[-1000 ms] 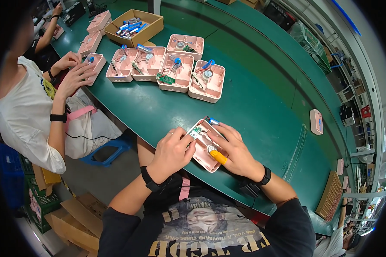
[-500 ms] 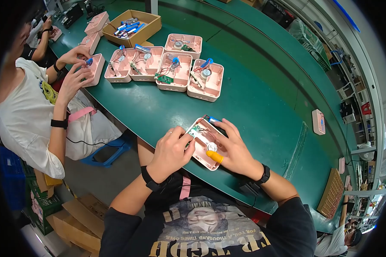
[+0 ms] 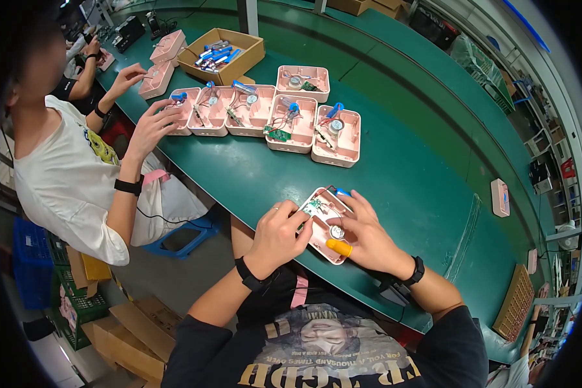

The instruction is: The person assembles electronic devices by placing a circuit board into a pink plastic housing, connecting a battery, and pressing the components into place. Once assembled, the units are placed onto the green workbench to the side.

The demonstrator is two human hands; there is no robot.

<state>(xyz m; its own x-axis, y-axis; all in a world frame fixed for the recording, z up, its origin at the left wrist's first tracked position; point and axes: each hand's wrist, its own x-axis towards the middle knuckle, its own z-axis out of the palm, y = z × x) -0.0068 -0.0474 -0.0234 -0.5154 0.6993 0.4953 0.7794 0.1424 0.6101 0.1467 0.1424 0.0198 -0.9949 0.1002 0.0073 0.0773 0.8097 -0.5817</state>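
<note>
A pink plastic case [image 3: 321, 240] lies open at the near edge of the green table [image 3: 407, 168], with a small green circuit board [image 3: 313, 207] and a round metal part [image 3: 336, 231] inside. My left hand [image 3: 279, 234] grips the case's left side, fingers by the circuit board. My right hand [image 3: 363, 234] holds the right side; its thumb wears an orange finger cot [image 3: 338, 247] and presses on the case's near rim. A blue piece [image 3: 342, 192] shows at the case's far corner.
Several more open pink cases [image 3: 278, 116] with wired parts stand in a row further back. A cardboard box [image 3: 221, 54] holds blue parts. A person in a white shirt at the left rests a hand [image 3: 150, 126] on the leftmost case. A closed pink case [image 3: 500, 197] lies at the right.
The person at the left has moved one hand from the leftmost case toward the pink cases further back. My hands have stayed on the case with only slight finger shifts.
</note>
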